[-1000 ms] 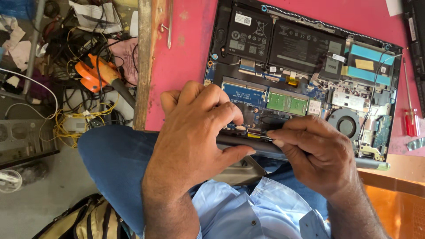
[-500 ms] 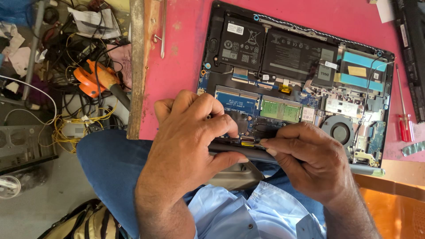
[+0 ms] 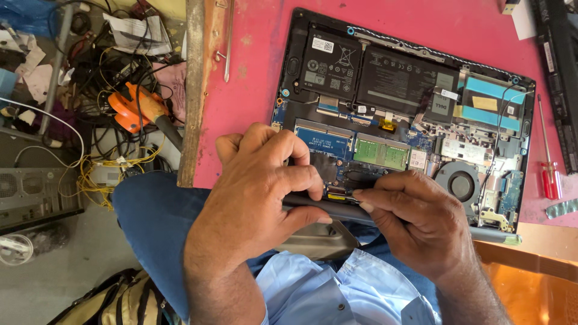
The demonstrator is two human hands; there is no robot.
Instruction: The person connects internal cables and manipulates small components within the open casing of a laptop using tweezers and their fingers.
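At the lower centre of the frame, the left hand (image 3: 256, 192) clamped the near edge of the opened laptop (image 3: 403, 114) on the pink desk (image 3: 247, 90), steadying it, while the right hand (image 3: 415, 219) pinched together on a small part at that edge.

Matt pink tabletop (image 3: 253, 90); rough wooden strip (image 3: 191, 90).

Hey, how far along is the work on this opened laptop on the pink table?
Done: the black laptop lies with its bottom cover off, battery, green circuit boards and round fan exposed. In hand: the left hand and right hand both pinch at its near edge, beside the board. Left: nothing looks removed yet; the red-handled screwdriver lies unused on the pink table.
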